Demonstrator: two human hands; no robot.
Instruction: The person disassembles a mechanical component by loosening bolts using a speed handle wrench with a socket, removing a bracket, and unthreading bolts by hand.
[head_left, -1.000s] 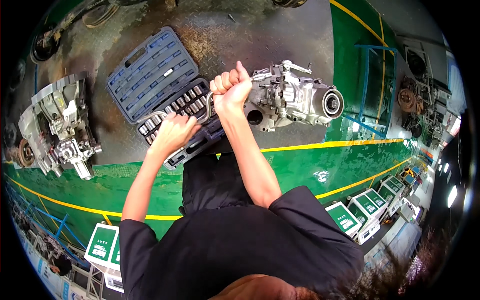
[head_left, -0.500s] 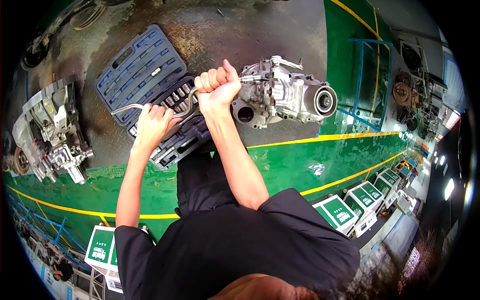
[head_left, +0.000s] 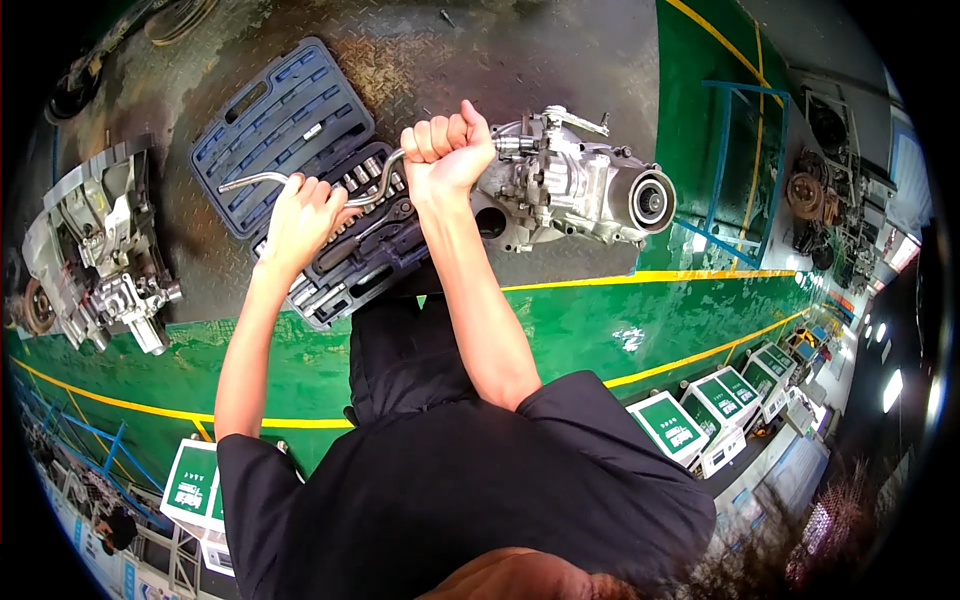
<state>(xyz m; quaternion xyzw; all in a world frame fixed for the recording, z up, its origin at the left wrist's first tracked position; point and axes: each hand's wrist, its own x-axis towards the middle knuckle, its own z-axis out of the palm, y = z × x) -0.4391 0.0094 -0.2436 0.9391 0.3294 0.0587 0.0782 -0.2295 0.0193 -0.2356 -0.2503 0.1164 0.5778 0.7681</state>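
My left hand (head_left: 303, 216) is closed around the bent shaft of a speed brace (head_left: 255, 180), a cranked steel socket handle whose free end sticks out to the left. Further along, my right hand (head_left: 446, 155) wraps the same brace in a fist, thumb pointing up. From that fist a socket end (head_left: 512, 145) reaches right, to the side of a silver gearbox housing (head_left: 585, 190); whether it sits on a bolt cannot be made out. Below the brace lies an open socket case (head_left: 270, 120) with several sockets (head_left: 362, 172) and a ratchet (head_left: 400, 209).
A second gearbox housing (head_left: 115, 240), partly opened, lies at the left of the dark metal tabletop (head_left: 520, 50). Beyond the table's near edge is green floor with yellow lines (head_left: 570, 278). A blue frame (head_left: 712, 165) stands right; white-and-green boxes (head_left: 667, 425) stand behind me.
The brace's free end has swung a little away from me, and my left hand has moved slightly the same way. My right hand has shifted slightly right. Both keep their grip.
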